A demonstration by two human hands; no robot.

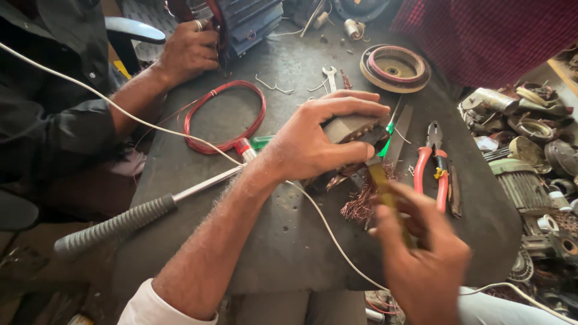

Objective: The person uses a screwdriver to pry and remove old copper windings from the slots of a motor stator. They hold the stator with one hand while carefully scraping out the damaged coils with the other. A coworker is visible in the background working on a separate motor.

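My left hand (319,138) grips a small grey metal stator block (348,127) on the dark workbench (283,241). Frayed copper wire (360,206) spills from under the block. My right hand (421,253), blurred, is shut on a yellow-handled tool (385,192) whose tip reaches the block's right side. A white cable (325,225) runs across the bench beneath my left forearm.
Another person's hand (188,51) rests on a motor housing (250,21) at the back left. A red wire coil (224,116), orange-handled pliers (433,165), a hammer with a grey grip (114,225), a spanner (330,77) and a round winding (394,66) lie on the bench. Scrap parts (530,138) pile up right.
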